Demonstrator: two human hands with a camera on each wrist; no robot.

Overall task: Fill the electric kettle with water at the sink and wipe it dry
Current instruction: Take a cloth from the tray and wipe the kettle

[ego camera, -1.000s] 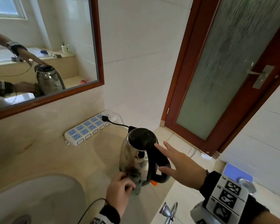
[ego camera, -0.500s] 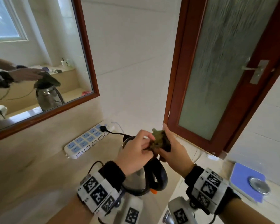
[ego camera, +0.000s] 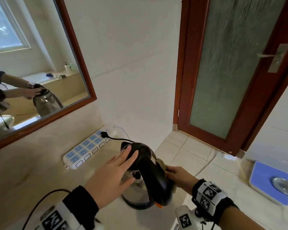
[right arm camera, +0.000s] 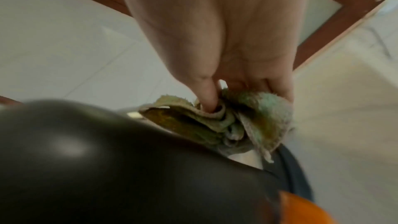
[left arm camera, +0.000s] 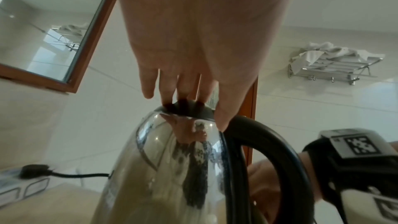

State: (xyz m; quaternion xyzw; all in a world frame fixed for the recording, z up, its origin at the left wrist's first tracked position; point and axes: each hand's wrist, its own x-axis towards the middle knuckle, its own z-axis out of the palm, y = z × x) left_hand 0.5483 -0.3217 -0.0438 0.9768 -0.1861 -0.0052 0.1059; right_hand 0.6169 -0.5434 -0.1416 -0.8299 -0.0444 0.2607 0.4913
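Note:
A steel electric kettle (ego camera: 136, 193) (left arm camera: 163, 168) with a black lid and handle (right arm camera: 107, 168) stands on the beige counter (ego camera: 32, 176) at its right end. My left hand (ego camera: 113, 171) (left arm camera: 193, 57) lies flat on top, straight fingers pressing the black lid (left arm camera: 189, 110). My right hand (ego camera: 176, 175) (right arm camera: 226, 57) is on the kettle's far right side, behind the handle, fingers curled round a crumpled greenish cloth (right arm camera: 226, 122) (ego camera: 161, 163) held against the steel wall. The kettle's black cord (ego camera: 118, 139) runs to a plug in the power strip.
A white-and-blue power strip (ego camera: 88, 148) lies along the back wall under the wood-framed mirror (ego camera: 32, 67). A wooden door with frosted glass (ego camera: 231, 67) stands to the right. A blue scale (ego camera: 271, 181) sits on the tiled floor. A towel rack (left arm camera: 336, 64) hangs on the wall.
The cloth went from my left hand to my right. My left hand then moved onto the lid, and my right carried the cloth down to the kettle's right side.

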